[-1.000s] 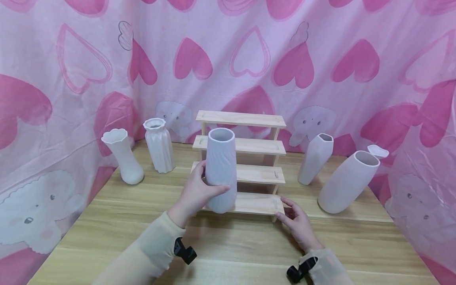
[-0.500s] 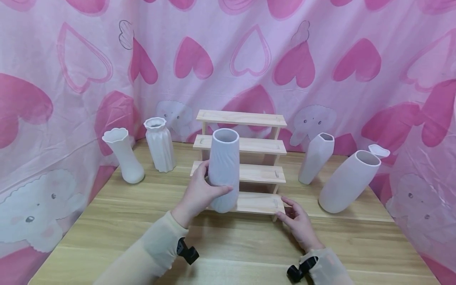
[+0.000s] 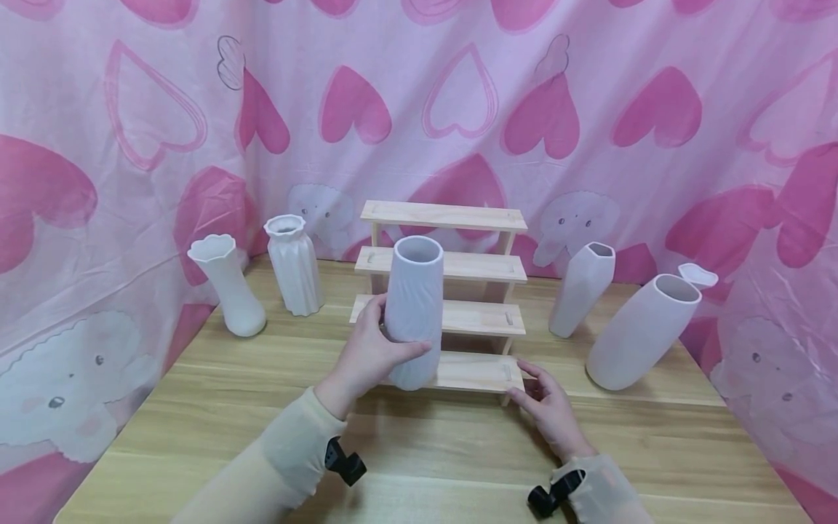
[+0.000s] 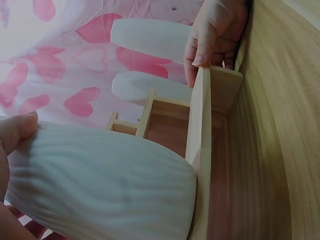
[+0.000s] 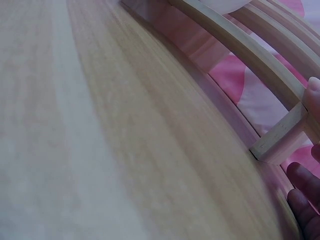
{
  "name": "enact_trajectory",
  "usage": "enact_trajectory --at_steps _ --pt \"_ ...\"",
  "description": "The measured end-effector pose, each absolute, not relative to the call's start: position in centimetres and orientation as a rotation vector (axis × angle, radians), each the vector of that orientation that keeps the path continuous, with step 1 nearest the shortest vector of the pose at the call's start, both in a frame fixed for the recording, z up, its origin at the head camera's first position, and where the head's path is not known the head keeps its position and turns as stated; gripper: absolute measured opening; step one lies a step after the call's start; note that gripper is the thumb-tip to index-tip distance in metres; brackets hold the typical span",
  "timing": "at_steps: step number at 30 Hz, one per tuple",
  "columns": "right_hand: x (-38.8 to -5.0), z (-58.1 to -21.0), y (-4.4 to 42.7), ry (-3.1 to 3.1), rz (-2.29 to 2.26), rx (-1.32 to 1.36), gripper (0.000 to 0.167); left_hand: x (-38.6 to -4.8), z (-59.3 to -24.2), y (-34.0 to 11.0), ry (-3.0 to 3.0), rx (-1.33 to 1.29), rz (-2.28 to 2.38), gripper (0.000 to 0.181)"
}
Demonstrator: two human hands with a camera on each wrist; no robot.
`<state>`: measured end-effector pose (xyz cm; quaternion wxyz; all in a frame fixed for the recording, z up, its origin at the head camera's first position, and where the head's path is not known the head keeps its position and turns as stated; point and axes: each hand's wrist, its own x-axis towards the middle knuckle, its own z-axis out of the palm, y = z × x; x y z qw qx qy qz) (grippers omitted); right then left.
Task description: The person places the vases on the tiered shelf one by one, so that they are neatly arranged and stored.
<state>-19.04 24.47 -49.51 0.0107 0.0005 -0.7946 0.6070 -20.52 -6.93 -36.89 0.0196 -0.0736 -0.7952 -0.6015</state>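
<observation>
White wavy-textured vase [image 3: 415,298] in left fingers [image 3: 407,352]

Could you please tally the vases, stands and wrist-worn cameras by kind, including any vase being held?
White open-topped vases, one mostly hidden and one ridged, near-cylindrical vase held in the left hand: 6
Pale wooden four-tier stand: 1
Small black wrist-worn cameras: 2
Total: 9
</observation>
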Motion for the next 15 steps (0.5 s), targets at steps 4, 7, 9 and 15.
enact_trajectory --at_steps 4,7,9,15 --pt "-19.1 -49.5 24.5 -2.476 1.910 0.005 0.059 -20.3 -37.1 -7.1 -2.480 -0.257 -1.846 0.090" --pt "-19.1 -49.5 24.6 -2.474 1.901 0.017 0.059 -20.1 -37.3 -7.2 -2.479 -0.282 -1.845 0.091" --pt "-19.1 -49.5 24.6 -2.476 1.892 0.021 0.059 -20.0 -37.5 -7.2 -2.474 -0.298 -1.845 0.092" --pt "-19.0 -49.6 24.5 -2.482 1.883 0.027 0.058 -19.8 -37.9 -7.3 -2.449 -0.341 -1.810 0.091"
